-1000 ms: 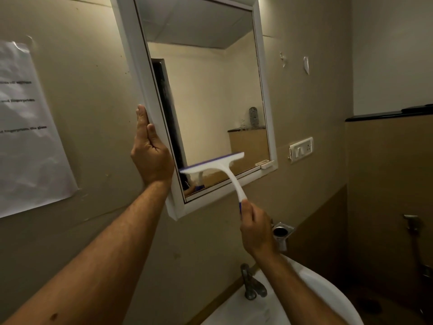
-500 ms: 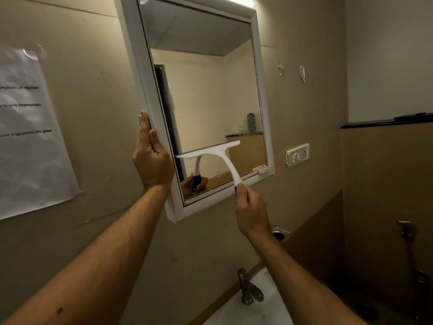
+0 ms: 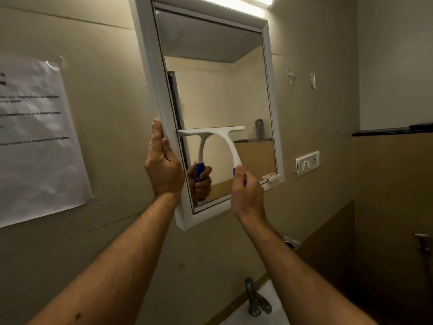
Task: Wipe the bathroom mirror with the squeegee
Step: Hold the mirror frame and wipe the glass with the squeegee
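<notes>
A white-framed mirror (image 3: 150, 73) hangs on the beige wall. A white squeegee (image 3: 226, 138) with a blue grip lies with its blade flat against the glass, about halfway up the lower part of the mirror. My right hand (image 3: 247, 192) grips its handle, hiding most of the blue grip. My left hand (image 3: 164, 167) rests with straight fingers against the left outer edge of the mirror frame. The glass reflects the squeegee and the hand that holds it.
A paper notice (image 3: 35, 139) is stuck to the wall at the left. A switch plate (image 3: 307, 163) sits right of the mirror. Below are a metal tap (image 3: 256, 299) and a white basin (image 3: 271, 317). A lit tube light (image 3: 236, 2) runs above the mirror.
My right hand has carried the squeegee up the glass, from near the bottom edge to mid-height. My left hand stays on the frame. The camera has tilted up.
</notes>
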